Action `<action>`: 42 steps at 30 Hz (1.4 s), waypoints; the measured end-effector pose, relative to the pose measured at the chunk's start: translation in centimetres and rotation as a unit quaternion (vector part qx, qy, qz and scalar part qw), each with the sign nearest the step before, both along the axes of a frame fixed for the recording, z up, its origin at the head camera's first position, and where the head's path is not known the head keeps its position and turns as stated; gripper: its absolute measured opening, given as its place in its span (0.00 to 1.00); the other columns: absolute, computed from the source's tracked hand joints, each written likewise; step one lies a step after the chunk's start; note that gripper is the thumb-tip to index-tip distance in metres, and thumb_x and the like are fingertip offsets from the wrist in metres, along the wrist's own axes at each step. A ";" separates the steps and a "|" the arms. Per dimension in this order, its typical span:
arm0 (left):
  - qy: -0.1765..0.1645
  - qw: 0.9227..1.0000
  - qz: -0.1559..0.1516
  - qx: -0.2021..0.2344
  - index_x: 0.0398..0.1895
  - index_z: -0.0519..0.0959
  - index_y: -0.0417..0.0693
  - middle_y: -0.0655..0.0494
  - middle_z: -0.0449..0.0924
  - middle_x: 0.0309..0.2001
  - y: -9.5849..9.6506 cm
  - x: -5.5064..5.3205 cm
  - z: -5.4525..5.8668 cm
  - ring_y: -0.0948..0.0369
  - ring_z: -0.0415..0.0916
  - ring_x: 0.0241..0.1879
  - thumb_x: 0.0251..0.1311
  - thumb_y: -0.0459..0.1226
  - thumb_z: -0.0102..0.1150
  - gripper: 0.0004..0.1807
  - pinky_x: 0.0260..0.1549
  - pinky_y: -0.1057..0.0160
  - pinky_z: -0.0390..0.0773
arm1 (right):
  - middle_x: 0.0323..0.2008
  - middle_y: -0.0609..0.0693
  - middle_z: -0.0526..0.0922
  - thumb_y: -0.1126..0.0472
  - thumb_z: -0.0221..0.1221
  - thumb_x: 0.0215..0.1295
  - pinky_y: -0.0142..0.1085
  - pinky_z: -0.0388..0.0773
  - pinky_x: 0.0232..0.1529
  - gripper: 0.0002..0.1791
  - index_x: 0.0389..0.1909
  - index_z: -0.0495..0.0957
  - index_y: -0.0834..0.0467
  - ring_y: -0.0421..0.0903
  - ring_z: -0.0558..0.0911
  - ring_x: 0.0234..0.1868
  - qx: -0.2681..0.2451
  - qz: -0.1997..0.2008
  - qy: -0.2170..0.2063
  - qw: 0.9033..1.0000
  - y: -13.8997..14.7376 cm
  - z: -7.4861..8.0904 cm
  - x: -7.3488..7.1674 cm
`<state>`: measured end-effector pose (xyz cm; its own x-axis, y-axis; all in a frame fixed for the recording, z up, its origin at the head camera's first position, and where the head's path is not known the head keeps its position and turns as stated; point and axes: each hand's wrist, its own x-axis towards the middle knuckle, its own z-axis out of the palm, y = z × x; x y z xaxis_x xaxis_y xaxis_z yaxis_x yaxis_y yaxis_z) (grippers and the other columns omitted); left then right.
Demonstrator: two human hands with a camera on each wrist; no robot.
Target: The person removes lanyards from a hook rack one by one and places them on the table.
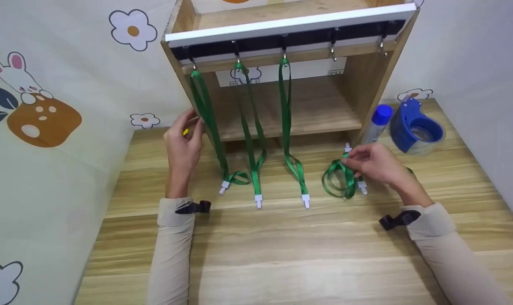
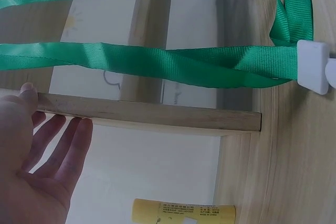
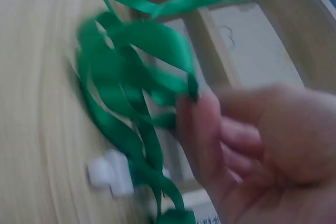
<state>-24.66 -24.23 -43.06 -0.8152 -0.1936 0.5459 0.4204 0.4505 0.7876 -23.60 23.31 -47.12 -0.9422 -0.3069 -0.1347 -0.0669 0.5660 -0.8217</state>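
Wooden tabletop (image 1: 282, 254) (cartoon-papered walls), right hand (image 1: 373, 163) pinching bunched green lanyard (image 1: 339, 180), left hand (image 1: 184, 146) loosely spread.

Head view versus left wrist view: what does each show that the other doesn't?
Only the head view shows the right hand pinching a bunched green lanyard, the tape dispenser and the hooks. Only the left wrist view shows the open left hand beside a yellow tube. Both show hanging green lanyards with white clips.
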 end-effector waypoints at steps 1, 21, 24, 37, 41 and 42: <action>-0.003 1.000 0.000 0.001 0.68 0.82 0.43 0.46 0.87 0.62 0.2 0.2 0.3 0.52 0.89 0.59 0.76 0.34 0.64 0.20 0.56 0.60 0.90 | 0.41 0.64 0.92 0.59 0.68 0.75 0.33 0.90 0.31 0.14 0.49 0.86 0.67 0.40 0.88 0.27 0.012 -0.011 0.016 1.000 -0.3 0.0 -0.1; 0.023 1.000 0.010 -0.011 0.67 0.83 0.42 0.46 0.88 0.61 0.1 -0.3 -0.1 0.53 0.90 0.57 0.75 0.33 0.65 0.19 0.52 0.61 0.91 | 0.42 0.60 0.91 0.63 0.74 0.67 0.50 0.89 0.42 0.13 0.49 0.89 0.62 0.53 0.89 0.41 0.151 0.064 0.122 0.979 -3.8 -1.3 -0.8; 0.013 1.000 0.004 -0.005 0.67 0.83 0.41 0.44 0.88 0.61 0.5 0.5 0.7 0.50 0.89 0.58 0.75 0.33 0.65 0.19 0.54 0.58 0.91 | 0.41 0.58 0.90 0.67 0.72 0.68 0.45 0.87 0.41 0.09 0.48 0.89 0.61 0.51 0.88 0.39 0.146 0.091 0.128 0.977 -4.4 -1.6 -1.4; 0.013 1.000 -0.008 0.002 0.67 0.83 0.46 0.49 0.88 0.61 0.1 -0.1 -0.3 0.55 0.90 0.57 0.75 0.35 0.66 0.20 0.53 0.64 0.90 | 0.43 0.56 0.90 0.64 0.71 0.70 0.41 0.86 0.43 0.12 0.52 0.90 0.59 0.49 0.87 0.40 0.113 0.118 0.145 0.976 -4.1 -2.0 -2.8; 0.015 1.000 0.008 -0.009 0.66 0.83 0.41 0.44 0.88 0.60 0.7 0.8 0.8 0.50 0.90 0.56 0.75 0.33 0.65 0.19 0.53 0.59 0.91 | 0.45 0.56 0.92 0.61 0.69 0.73 0.42 0.88 0.46 0.14 0.56 0.89 0.59 0.50 0.89 0.43 0.093 0.123 0.120 0.981 -3.5 -1.1 -2.9; 0.016 1.000 0.011 -0.011 0.66 0.83 0.41 0.44 0.88 0.60 0.7 0.8 0.8 0.50 0.90 0.56 0.76 0.33 0.65 0.19 0.53 0.59 0.91 | 0.45 0.56 0.92 0.60 0.69 0.74 0.43 0.89 0.47 0.14 0.56 0.89 0.60 0.51 0.90 0.44 0.090 0.121 0.117 0.982 -3.4 -0.8 -3.0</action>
